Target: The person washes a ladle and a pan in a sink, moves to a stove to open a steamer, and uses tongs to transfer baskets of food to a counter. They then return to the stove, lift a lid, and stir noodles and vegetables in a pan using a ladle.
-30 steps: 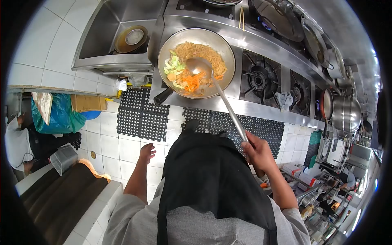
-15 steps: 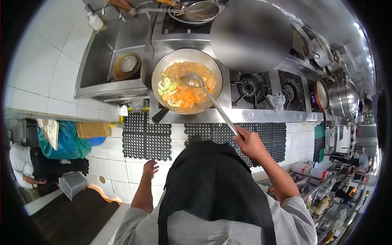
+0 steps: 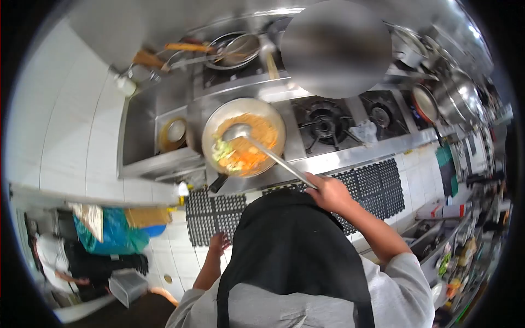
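Right hand point(image 3: 328, 192) seemingly grips ladle point(image 3: 237, 132).

My wok point(image 3: 210, 139) is silver steel. Inside it the noodles point(image 3: 257, 128) are tan, the carrot point(image 3: 247, 159) at 6 o'clock is bright orange, and the cabbage point(image 3: 221, 150) at 8 o'clock is pale green. The ladle point(image 3: 273, 158) is silver and my apron point(image 3: 284, 246) is black. The floor mats point(image 3: 210, 213) are black with a grid of holes. A bag point(image 3: 106, 238) at 8 o'clock is teal.
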Demonstrator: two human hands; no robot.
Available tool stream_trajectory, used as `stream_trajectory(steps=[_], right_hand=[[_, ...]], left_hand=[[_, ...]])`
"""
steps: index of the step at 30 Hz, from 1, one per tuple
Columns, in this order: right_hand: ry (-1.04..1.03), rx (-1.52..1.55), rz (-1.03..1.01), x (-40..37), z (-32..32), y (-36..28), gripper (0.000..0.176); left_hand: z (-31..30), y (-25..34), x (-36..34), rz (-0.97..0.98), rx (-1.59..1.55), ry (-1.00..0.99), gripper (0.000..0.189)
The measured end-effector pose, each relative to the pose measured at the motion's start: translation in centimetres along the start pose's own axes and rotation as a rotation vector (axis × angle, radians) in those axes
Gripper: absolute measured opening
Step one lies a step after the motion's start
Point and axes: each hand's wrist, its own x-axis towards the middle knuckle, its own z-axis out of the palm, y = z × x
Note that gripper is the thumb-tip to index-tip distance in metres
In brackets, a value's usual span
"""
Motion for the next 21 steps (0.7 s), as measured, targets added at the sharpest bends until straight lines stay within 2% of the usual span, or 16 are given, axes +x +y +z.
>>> stream_trajectory(steps=[1,3,4,5,6,7,8,10,11,12,14,16,18,20,21], right_hand=[[0.024,-0.034,-0.032,1.3,0.5,0.3,0.050],[0.125,-0.049,-0.113,4.5,3.6,3.7,0.052],[0.111,-0.044,-0.125,6.3,5.5,6.0,0.053],[0.075,-0.117,-0.118,7.3,5.9,6.9,0.053],[0.018,-0.144,-0.063,8.3,6.7,8.0,0.052],[0.029,-0.117,-0.053,7.9,6.0,8.1,0.052],[-0.046,-0.126,-0.003,7.9,5.5,8.1,0.054],[-0.152,-0.015,0.024,7.1,3.5,7.9,0.058],[-0.053,0.038,0.066,6.5,2.5,8.3,0.059],[0.044,0.092,0.104,5.9,1.6,8.8,0.060],[0.227,0.268,0.199,4.8,0.7,10.9,0.059],[0.397,0.517,0.316,3.3,1.3,15.8,0.055],[0.477,0.725,0.562,1.0,6.1,23.4,0.047],[0.414,0.913,0.808,-5.6,7.7,27.4,0.043],[0.380,0.611,0.783,-9.5,12.5,32.1,0.046]], left_hand=[[-0.3,-0.4,0.4,0.190,0.144,0.022,0.023],[-0.2,-0.2,1.5,0.235,0.131,-0.001,0.024],[-0.8,0.3,2.5,0.071,-0.015,-0.015,0.026],[-1.9,0.8,4.8,0.385,0.756,-0.108,0.027],[-2.4,1.5,6.2,0.787,1.477,0.055,0.029],[-1.0,2.7,6.3,0.821,1.618,0.074,0.029],[0.8,4.0,6.2,0.713,1.555,0.044,0.029],[4.5,6.5,6.1,0.309,0.955,0.010,0.029],[6.5,7.6,6.1,0.155,0.675,0.055,0.029],[8.3,8.6,5.9,0.099,0.567,0.076,0.029],[11.0,10.1,5.4,0.092,0.550,0.064,0.029],[13.5,11.2,4.4,0.098,0.577,0.049,0.029],[16.0,12.1,3.5,0.115,0.622,0.022,0.029],[18.4,12.7,2.7,0.124,0.674,-0.002,0.029],[19.6,12.8,2.3,0.131,0.702,-0.012,0.029]])
